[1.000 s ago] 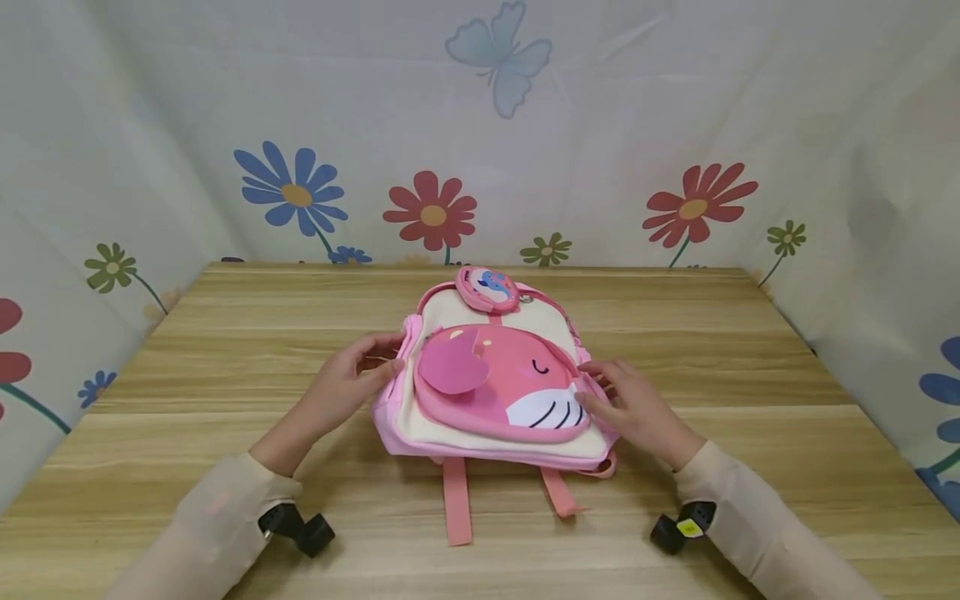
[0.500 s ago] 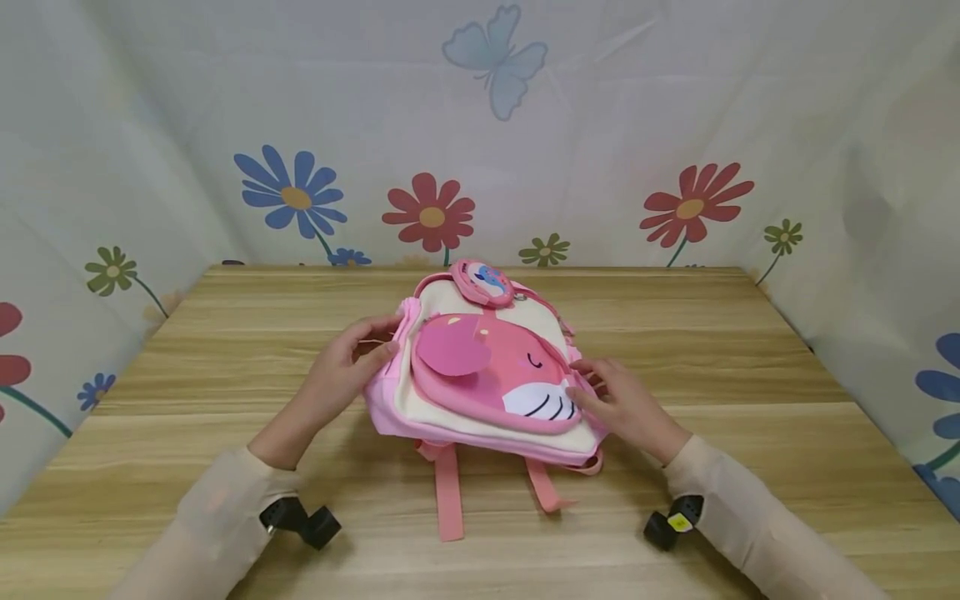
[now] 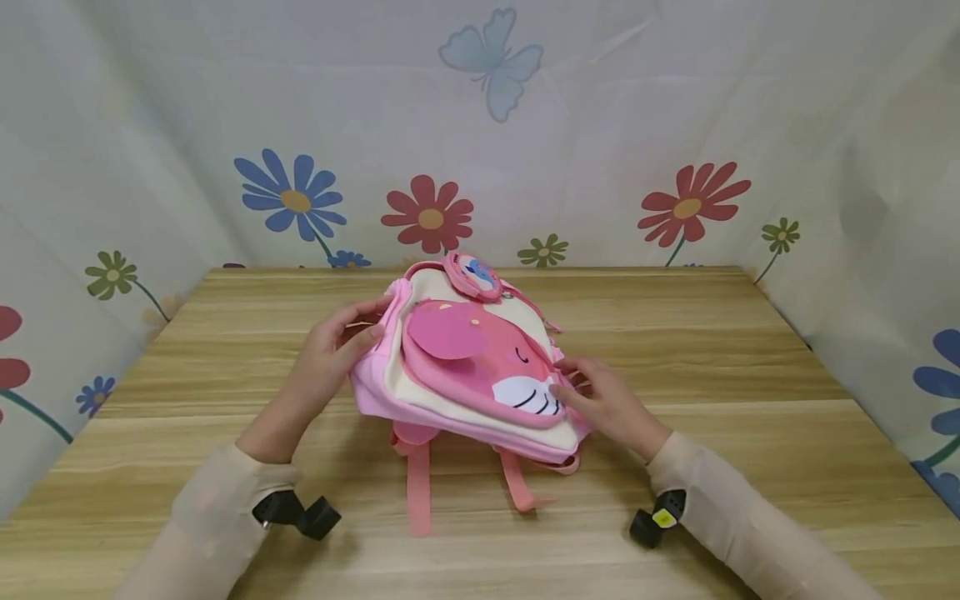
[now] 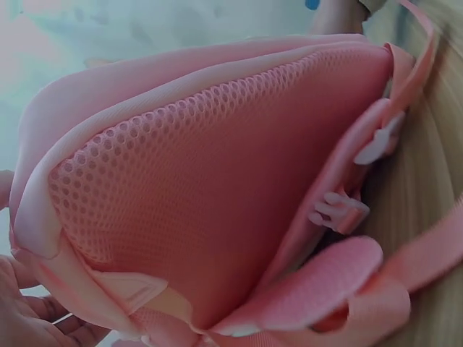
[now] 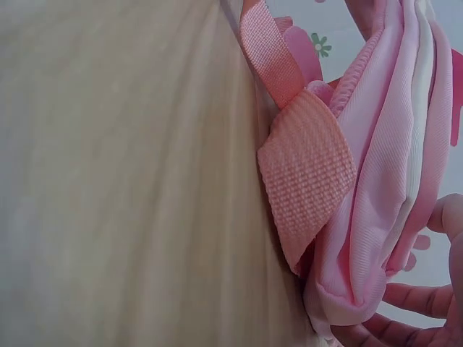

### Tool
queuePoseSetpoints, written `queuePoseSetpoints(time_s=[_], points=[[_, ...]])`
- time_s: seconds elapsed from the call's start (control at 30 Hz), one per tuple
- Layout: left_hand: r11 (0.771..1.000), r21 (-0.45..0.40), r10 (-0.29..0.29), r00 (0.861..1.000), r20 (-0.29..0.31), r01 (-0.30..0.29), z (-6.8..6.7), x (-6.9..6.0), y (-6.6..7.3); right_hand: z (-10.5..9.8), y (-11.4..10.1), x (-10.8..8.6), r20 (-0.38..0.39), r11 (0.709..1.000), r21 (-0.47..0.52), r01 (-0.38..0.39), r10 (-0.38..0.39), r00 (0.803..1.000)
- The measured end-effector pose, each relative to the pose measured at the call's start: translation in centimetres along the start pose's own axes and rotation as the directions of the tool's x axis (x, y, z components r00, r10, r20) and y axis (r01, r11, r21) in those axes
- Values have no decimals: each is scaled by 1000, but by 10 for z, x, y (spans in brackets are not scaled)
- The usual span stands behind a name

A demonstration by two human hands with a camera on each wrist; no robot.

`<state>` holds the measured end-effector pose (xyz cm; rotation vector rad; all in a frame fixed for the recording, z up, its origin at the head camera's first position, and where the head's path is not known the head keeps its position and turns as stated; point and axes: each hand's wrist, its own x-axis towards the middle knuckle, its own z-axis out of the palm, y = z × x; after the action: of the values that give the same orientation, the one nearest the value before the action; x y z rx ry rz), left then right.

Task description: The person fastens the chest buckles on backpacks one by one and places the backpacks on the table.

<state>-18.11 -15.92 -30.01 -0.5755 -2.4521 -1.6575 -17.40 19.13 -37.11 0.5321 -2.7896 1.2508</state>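
The pink backpack (image 3: 480,367), at the middle of the table (image 3: 712,333), has shifted leftward and tilted more, seemingly making its back easier to reach; the left hand (image 3: 330,350) grips its raised side, the right hand (image 3: 607,404) its lower side.

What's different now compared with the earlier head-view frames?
The backpack has shifted to the person's left, and its left side has lifted, so it tilts down toward the right. The left hand and right hand moved left with it. Nothing was newly gripped or released: both hands still hold its sides. The round pouch stays at its top.
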Motion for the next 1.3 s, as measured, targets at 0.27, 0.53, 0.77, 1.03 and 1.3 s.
queuePoseSetpoints(time_s=[0.27, 0.53, 0.77, 1.03, 1.3], points=[[999, -36, 11, 1000, -6, -12, -6, 1, 11, 8, -6, 3, 11, 999, 39, -34, 34, 999], [997, -65, 34, 998, -48, -37, -7, 3, 19, 13, -10, 5, 13, 997, 49, -60, 59, 998], [995, -80, 47, 996, -72, -53, -6, 7, 30, 18, -12, 7, 13, 994, 92, -66, 65, 998], [991, -91, 86, 993, -85, -94, -5, 11, 41, 23, -17, 9, 10, 982, 152, -109, 109, 994], [990, -87, 99, 989, -109, -109, -4, 14, 50, 30, -22, 10, 10, 975, 203, -90, 90, 996]])
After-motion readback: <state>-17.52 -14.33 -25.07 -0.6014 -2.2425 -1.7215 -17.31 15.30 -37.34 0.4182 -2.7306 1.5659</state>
